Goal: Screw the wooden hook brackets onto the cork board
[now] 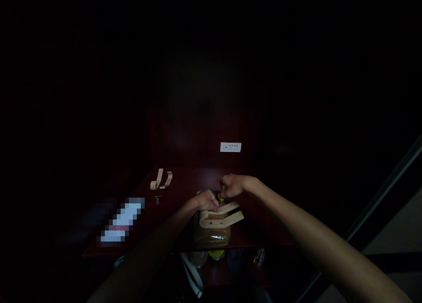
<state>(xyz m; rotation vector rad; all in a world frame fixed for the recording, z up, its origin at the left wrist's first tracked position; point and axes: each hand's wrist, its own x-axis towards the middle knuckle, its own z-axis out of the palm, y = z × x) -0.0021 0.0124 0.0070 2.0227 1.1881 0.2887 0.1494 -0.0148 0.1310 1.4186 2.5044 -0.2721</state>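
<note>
My right hand [231, 185] is closed round a yellow-handled screwdriver [223, 192], which points down toward a pale bent-wood piece. My left hand [209, 200] has its fingers pinched together at the screwdriver's lower end. What they hold there is too small to tell. Below the hands, a curved wooden hook [219, 222] with two dark holes rests on a brown block [212, 238] with a shiny, plastic-like front. Another wooden arm [231, 207] shows just behind it, partly covered by my left hand.
Two more wooden hooks [157, 180] lie at the table's back left, with small metal screws [158, 200] in front. A blurred white sheet [123, 219] lies on the left. A white socket panel [231, 147] is on the back wall. Under the dark red tabletop [187, 180], a shelf holds jars and a strap [193, 274].
</note>
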